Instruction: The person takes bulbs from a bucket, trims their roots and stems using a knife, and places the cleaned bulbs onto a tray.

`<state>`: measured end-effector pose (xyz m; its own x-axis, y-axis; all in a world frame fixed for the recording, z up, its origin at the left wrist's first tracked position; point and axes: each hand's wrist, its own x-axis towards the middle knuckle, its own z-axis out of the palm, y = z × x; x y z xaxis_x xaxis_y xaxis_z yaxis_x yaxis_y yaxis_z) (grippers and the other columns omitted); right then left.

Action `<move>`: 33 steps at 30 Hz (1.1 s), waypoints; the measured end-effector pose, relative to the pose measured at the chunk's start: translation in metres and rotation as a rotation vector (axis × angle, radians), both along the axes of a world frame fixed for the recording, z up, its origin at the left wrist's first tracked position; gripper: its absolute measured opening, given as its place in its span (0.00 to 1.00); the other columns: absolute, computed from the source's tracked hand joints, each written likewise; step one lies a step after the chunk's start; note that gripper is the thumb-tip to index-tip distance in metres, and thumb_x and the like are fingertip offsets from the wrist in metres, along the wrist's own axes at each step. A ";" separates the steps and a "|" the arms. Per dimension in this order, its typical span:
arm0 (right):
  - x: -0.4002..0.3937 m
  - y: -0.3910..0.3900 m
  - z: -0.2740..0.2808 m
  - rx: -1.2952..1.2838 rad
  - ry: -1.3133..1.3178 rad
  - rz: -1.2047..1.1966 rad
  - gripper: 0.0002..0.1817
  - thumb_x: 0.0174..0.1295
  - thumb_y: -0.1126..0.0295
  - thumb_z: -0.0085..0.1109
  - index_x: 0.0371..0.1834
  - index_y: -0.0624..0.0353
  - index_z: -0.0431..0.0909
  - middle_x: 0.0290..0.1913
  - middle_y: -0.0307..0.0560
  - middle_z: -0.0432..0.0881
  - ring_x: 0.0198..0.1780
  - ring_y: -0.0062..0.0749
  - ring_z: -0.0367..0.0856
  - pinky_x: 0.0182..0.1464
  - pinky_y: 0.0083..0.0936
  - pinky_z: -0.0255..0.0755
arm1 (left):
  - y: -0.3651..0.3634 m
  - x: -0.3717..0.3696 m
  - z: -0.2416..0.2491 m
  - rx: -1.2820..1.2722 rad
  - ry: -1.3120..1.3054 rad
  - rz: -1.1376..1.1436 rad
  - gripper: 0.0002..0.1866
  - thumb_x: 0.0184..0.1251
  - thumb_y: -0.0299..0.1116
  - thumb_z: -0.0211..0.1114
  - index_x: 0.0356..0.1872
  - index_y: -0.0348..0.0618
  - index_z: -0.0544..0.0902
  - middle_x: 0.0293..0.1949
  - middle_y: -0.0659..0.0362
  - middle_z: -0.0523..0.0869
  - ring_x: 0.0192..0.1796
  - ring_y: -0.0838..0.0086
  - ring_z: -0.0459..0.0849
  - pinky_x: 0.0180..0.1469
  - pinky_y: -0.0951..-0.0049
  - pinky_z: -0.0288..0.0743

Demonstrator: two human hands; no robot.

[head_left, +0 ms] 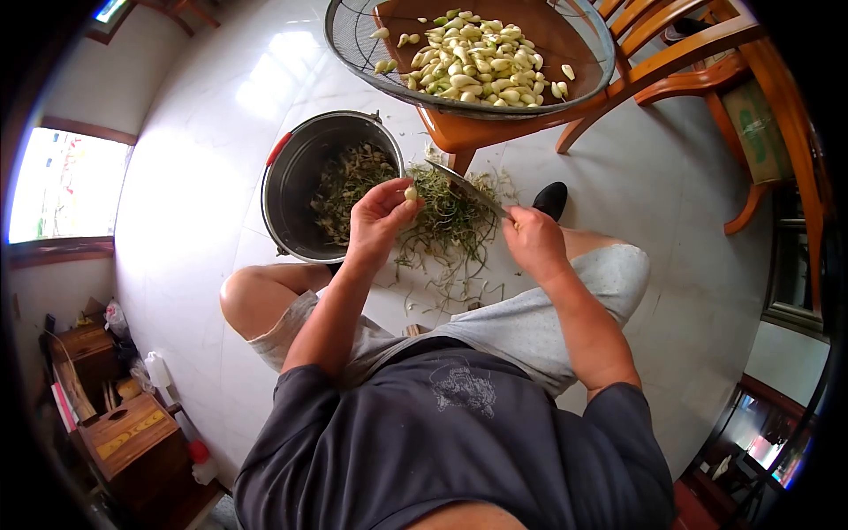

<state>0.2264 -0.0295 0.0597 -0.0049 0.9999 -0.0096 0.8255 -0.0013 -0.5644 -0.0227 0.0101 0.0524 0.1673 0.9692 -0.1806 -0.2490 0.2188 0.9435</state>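
Note:
My left hand [378, 219] pinches a small white onion bulb [411, 193] between thumb and fingers, over the right rim of a metal bucket [284, 208]. Inside the bucket lies a heap of brownish-green trimmings [352, 181]. In my right hand [535, 240] is a knife [470, 189], gripped by its handle; the blade points up and left, apart from the bulb. Beneath the blade, loose green stems and roots [450, 221] are strewn on the floor. Many similar pale bulbs [481, 60] are piled in a wide mesh sieve [355, 55] ahead of me.
The sieve rests on a wooden chair [459, 132], with more wooden chair parts [689, 66] to the right. A dark shoe [551, 200] is near my right hand. Wooden boxes [124, 433] stand at lower left, beside a white bottle [157, 369].

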 end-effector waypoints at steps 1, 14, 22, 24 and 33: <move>-0.002 -0.001 0.000 -0.009 0.041 0.006 0.10 0.58 0.67 0.54 0.39 0.54 0.83 0.33 0.55 0.82 0.37 0.52 0.81 0.39 0.41 0.75 | 0.000 -0.001 -0.001 0.012 0.021 0.006 0.15 0.62 0.22 0.64 0.51 0.37 0.77 0.37 0.59 0.85 0.43 0.79 0.83 0.45 0.80 0.76; -0.006 0.001 0.003 0.082 0.202 0.107 0.10 0.57 0.72 0.58 0.40 0.63 0.81 0.31 0.57 0.81 0.33 0.49 0.81 0.37 0.31 0.73 | 0.009 0.001 -0.009 -0.200 -0.287 0.119 0.11 0.62 0.19 0.60 0.45 0.39 0.75 0.38 0.56 0.82 0.37 0.74 0.82 0.37 0.78 0.76; -0.019 -0.004 0.005 0.047 0.259 0.120 0.10 0.58 0.72 0.58 0.42 0.63 0.81 0.33 0.55 0.82 0.35 0.46 0.81 0.38 0.31 0.74 | 0.010 0.000 -0.034 -0.298 -0.355 0.220 0.08 0.63 0.20 0.61 0.42 0.38 0.74 0.35 0.55 0.81 0.36 0.70 0.83 0.36 0.75 0.79; -0.020 -0.005 0.002 0.039 0.240 0.122 0.11 0.58 0.72 0.58 0.42 0.62 0.81 0.34 0.55 0.82 0.35 0.46 0.81 0.38 0.31 0.74 | 0.008 0.007 -0.034 -0.301 -0.322 0.239 0.08 0.63 0.20 0.61 0.41 0.38 0.74 0.34 0.55 0.81 0.34 0.70 0.83 0.35 0.76 0.79; -0.022 -0.005 0.002 0.011 0.053 0.147 0.11 0.58 0.71 0.57 0.43 0.59 0.82 0.36 0.53 0.82 0.37 0.47 0.81 0.40 0.34 0.76 | 0.004 0.018 -0.023 -0.279 -0.234 0.174 0.08 0.61 0.24 0.65 0.37 0.37 0.74 0.29 0.57 0.81 0.29 0.72 0.83 0.31 0.77 0.80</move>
